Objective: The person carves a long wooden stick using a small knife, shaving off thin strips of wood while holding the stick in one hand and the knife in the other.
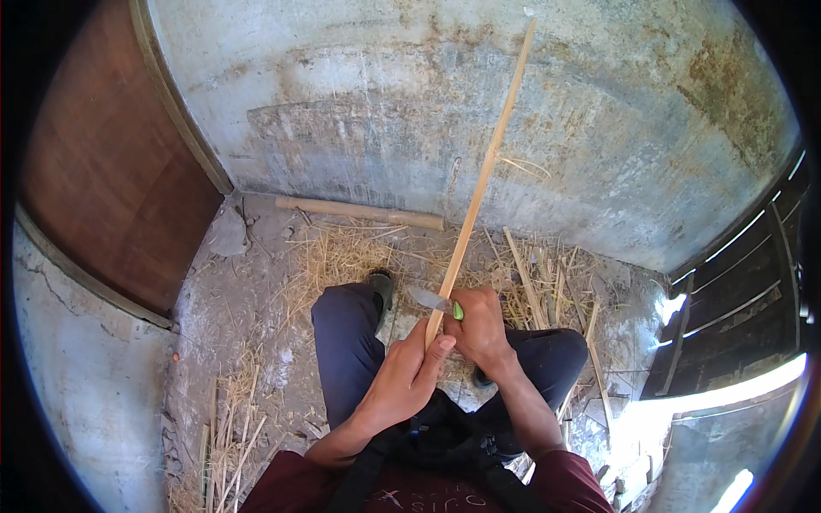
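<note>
A long, pale bamboo strip (481, 188) slants up and away from my lap, its far end rising in front of the wall. My left hand (408, 374) grips the strip's near end, thumb along its side. Just beyond it, my right hand (481, 321) is closed around the green handle (458, 310) of a knife. The knife's blade (428, 298) lies across the strip and points left. A thin curled shaving (523, 167) sticks out from the strip farther up. The fingers of my right hand are partly hidden behind its back.
Shavings (333, 261) litter the floor between my feet and the wall (359, 111). A round pole (363, 211) lies along the wall's base. Split strips lie at right (526, 278) and at lower left (235, 453). A brown door (115, 162) stands at left, dark slats (735, 291) at right.
</note>
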Tool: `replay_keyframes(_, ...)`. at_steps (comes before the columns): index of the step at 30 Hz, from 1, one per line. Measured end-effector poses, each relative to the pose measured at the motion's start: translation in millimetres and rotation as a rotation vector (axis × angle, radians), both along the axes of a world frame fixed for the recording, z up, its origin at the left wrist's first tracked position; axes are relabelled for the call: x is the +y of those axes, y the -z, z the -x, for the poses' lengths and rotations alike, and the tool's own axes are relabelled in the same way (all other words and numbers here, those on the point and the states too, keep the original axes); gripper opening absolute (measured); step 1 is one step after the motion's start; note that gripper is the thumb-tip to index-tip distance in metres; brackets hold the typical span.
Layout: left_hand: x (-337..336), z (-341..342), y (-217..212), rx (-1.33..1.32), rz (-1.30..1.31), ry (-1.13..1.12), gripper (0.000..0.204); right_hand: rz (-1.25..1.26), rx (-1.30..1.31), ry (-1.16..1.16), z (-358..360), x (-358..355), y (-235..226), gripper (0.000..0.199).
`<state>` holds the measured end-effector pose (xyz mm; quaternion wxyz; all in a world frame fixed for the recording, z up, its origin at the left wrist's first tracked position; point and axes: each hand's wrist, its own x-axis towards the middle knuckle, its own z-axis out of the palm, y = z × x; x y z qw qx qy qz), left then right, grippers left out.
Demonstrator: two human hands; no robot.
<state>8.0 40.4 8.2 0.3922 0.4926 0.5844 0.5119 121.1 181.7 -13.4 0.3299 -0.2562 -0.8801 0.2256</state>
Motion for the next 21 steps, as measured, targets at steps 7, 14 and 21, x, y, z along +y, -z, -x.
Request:
replay_keyframes(7,-1,0,-4,-0.019,-0.001,0.020,0.037,0.060,0.064,0.097,8,7,-5,0.025)
replay_keyframes(14,-1,3,-3,-0.022,0.016,0.012,0.037,0.003,0.083,0.084,17,27,-6,0.008)
replay_keyframes(21,-1,1,-5,-0.027,0.028,0.023,0.038,-0.026,0.161,0.221,27,60,-3,0.008)
